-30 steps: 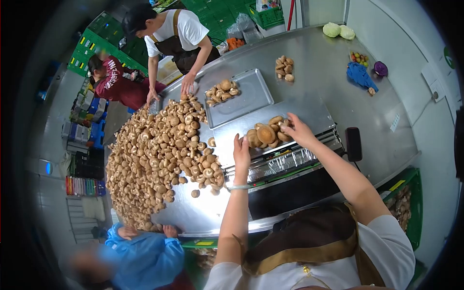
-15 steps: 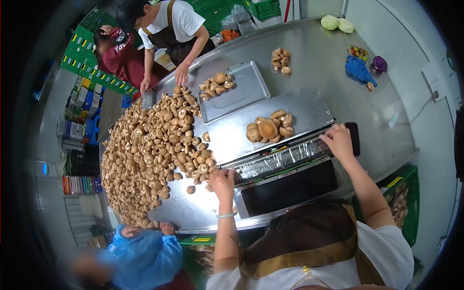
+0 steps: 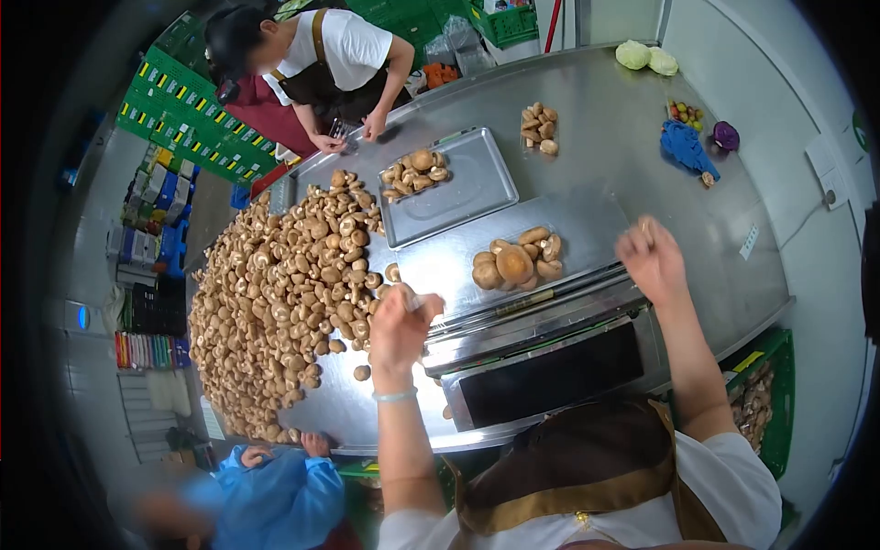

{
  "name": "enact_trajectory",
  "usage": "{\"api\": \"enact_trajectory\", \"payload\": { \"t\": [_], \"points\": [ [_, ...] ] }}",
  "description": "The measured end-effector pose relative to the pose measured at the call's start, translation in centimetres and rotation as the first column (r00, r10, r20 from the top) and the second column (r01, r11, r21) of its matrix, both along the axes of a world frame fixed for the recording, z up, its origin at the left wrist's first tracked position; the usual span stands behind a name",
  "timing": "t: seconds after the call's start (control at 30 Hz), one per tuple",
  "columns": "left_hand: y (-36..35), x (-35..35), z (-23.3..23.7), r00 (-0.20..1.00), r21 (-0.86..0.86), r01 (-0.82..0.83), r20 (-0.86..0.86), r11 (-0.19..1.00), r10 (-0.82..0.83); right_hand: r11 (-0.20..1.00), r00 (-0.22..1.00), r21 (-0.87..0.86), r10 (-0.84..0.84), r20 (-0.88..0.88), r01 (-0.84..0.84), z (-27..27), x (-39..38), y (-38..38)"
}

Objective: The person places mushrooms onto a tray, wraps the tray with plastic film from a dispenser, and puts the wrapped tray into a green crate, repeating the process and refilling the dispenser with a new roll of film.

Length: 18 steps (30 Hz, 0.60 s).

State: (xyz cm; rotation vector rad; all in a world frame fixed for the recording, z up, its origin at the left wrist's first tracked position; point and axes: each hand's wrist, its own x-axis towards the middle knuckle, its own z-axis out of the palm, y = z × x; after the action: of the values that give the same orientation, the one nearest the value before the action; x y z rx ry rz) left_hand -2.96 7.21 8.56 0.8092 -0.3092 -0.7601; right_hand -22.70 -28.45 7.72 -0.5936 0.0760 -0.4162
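Head view: mushroom pack [image 3: 515,261] between closed left grip [image 3: 401,323] and closed right grip [image 3: 649,257].

brown mushroom heap [image 3: 516,261] on steel plate [image 3: 591,215]

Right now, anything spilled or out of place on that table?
Nothing damaged. One stray mushroom lies apart from the big loose mushroom heap on the steel table, just below the left hand. The small batch on the wrapping machine sits tidy.

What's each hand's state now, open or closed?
Left hand: closed in a pinch, what it grips cannot be told.
Right hand: closed fist, contents cannot be told.
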Motion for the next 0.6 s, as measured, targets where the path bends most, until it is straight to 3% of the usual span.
{"api": "enact_trajectory", "payload": {
  "t": [0.03,0.07,0.1,0.13,0.17,0.2,0.23,0.27,0.33,0.43,0.47,0.53,0.6],
  "points": [
    [-2.4,0.2,1.2,0.976,-0.016,-0.194,-0.109,0.981,0.191,0.986,0.985,0.029,-0.163,-0.050,0.164,1.0,2.3,0.5],
    [-5.0,1.2,1.5,0.977,-0.035,-0.211,0.001,0.977,0.211,0.974,0.972,-0.098,-0.212,-0.100,0.203,1.7,5.0,0.9],
    [-7.1,3.2,-1.4,0.955,0.002,-0.241,0.180,0.971,0.236,0.946,0.953,-0.226,-0.269,-0.140,0.234,1.9,7.3,0.7],
    [-9.1,4.6,-4.7,0.907,0.071,-0.345,0.281,0.936,0.313,0.864,0.934,-0.472,-0.298,-0.196,0.176,0.3,9.2,-0.1],
    [-9.9,6.3,-8.1,0.870,0.435,-0.417,0.446,0.798,0.211,0.725,0.909,-0.683,-0.341,-0.239,0.092,-2.8,11.2,-0.6],
    [-10.3,7.2,-11.6,0.751,0.408,-0.488,0.647,0.771,0.133,0.581,0.886,-0.813,-0.356,-0.297,-0.039,-8.1,12.9,-1.5],
    [-10.9,6.0,-9.4,0.779,0.745,-0.462,0.600,0.481,-0.182,0.411,0.856,-0.895,-0.386,-0.345,-0.176,-11.8,14.3,-2.6],
    [-10.8,6.6,-13.7,0.689,0.593,-0.485,0.712,0.642,-0.137,0.228,0.834,-0.908,-0.364,-0.415,-0.352,-11.2,14.1,-1.9],
    [-11.0,5.5,-11.7,0.707,0.690,-0.433,0.659,0.580,-0.257,0.203,0.796,-0.829,-0.234,-0.558,-0.522,-10.4,13.5,-0.9],
    [-9.4,4.7,-10.8,0.904,0.663,-0.065,0.355,0.746,-0.237,0.411,0.751,-0.693,-0.030,-0.660,-0.593,-9.6,11.6,-0.6],
    [-8.5,4.9,-12.8,0.872,0.650,-0.011,0.378,0.760,-0.311,0.324,0.795,-0.765,-0.057,-0.604,-0.557,-9.7,10.8,-0.5],
    [-7.1,3.4,-13.1,0.791,0.708,-0.150,0.505,0.690,-0.346,0.133,0.877,-0.877,-0.084,-0.474,-0.462,-10.1,9.0,-0.3],
    [-6.7,1.7,-11.9,0.692,0.663,-0.218,0.623,0.716,-0.366,0.011,0.917,-0.919,-0.067,-0.393,-0.393,-10.6,7.8,0.1]
  ]
}}
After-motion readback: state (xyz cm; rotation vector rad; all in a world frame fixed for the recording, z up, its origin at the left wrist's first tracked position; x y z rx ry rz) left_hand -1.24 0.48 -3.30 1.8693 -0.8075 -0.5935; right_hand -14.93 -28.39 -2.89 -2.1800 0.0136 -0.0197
